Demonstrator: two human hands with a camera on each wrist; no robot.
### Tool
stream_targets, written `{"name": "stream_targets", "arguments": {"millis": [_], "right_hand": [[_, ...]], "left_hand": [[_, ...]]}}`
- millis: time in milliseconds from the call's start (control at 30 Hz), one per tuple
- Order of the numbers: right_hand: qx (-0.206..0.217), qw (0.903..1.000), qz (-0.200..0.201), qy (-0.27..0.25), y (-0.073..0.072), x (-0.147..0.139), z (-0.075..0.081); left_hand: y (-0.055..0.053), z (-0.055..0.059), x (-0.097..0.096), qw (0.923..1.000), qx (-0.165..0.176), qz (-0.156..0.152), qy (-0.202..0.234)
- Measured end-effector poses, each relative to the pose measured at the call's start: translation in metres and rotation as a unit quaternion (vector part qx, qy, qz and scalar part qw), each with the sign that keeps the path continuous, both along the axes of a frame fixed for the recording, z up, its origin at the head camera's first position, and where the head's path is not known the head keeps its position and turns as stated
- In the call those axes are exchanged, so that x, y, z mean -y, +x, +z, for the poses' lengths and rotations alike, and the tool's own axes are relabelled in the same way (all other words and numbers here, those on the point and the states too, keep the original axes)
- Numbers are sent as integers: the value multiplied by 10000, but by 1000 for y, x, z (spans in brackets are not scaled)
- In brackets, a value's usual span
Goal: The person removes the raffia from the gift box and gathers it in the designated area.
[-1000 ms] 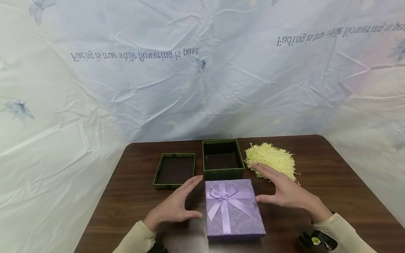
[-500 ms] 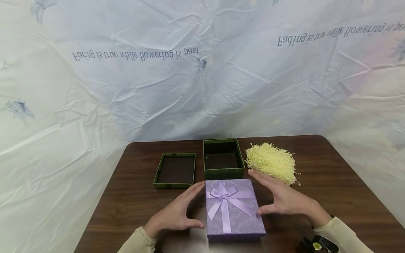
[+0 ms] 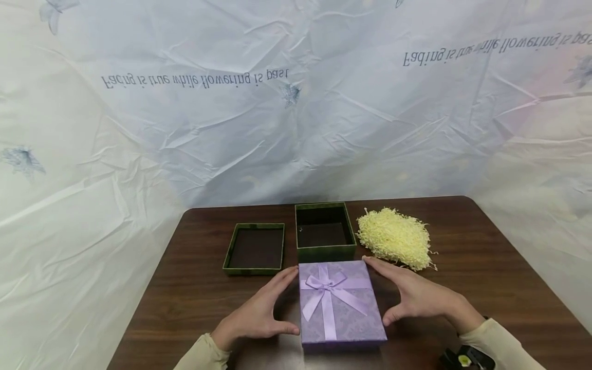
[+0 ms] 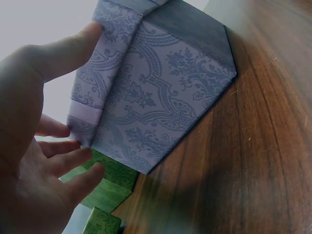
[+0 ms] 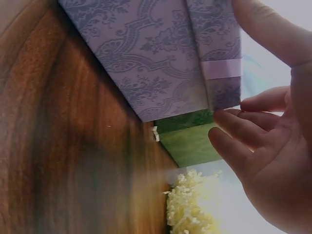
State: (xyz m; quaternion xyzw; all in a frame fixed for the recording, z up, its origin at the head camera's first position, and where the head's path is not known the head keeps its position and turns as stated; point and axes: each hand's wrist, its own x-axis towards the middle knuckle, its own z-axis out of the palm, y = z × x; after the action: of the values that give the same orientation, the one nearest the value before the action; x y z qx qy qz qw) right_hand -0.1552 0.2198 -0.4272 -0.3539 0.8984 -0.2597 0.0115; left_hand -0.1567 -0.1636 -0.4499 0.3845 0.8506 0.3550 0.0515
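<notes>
Our left hand (image 3: 259, 311) and right hand (image 3: 418, 293) now flank the purple box (image 3: 347, 324), which we judge puts both its sides within grip. Our fingers spread wide, tips at or just beside its edges, clasping nothing. Against a second ago, both hands sit lower and nearer; the box stays on the bench (image 3: 199, 272), before the green box (image 3: 326, 253).

Looks like a makeshift booth — walled from nine o'clock round to three by creased, printed sheeting (image 3: 250, 139). Furnished with a wood-grain table (image 3: 485, 267) at six — can't tell home from office.
</notes>
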Motion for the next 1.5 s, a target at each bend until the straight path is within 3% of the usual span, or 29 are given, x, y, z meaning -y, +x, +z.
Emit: {"name": "stream_targets", "arguments": {"millis": [267, 567, 833, 1500], "right_hand": [[211, 9996, -193, -81, 1, 0, -1], [-62, 9996, -124, -248, 0, 2, -7], [1, 9993, -229, -298, -1, 2, -8], [-134, 9991, -156, -382, 0, 3, -2]], "left_hand": [[-1, 0, -4, 9999, -39, 49, 79], [-1, -2, -4, 9997, -121, -27, 205], [0, -1, -4, 9993, -248, -48, 272], [1, 2, -3, 9992, -88, -132, 366]]}}
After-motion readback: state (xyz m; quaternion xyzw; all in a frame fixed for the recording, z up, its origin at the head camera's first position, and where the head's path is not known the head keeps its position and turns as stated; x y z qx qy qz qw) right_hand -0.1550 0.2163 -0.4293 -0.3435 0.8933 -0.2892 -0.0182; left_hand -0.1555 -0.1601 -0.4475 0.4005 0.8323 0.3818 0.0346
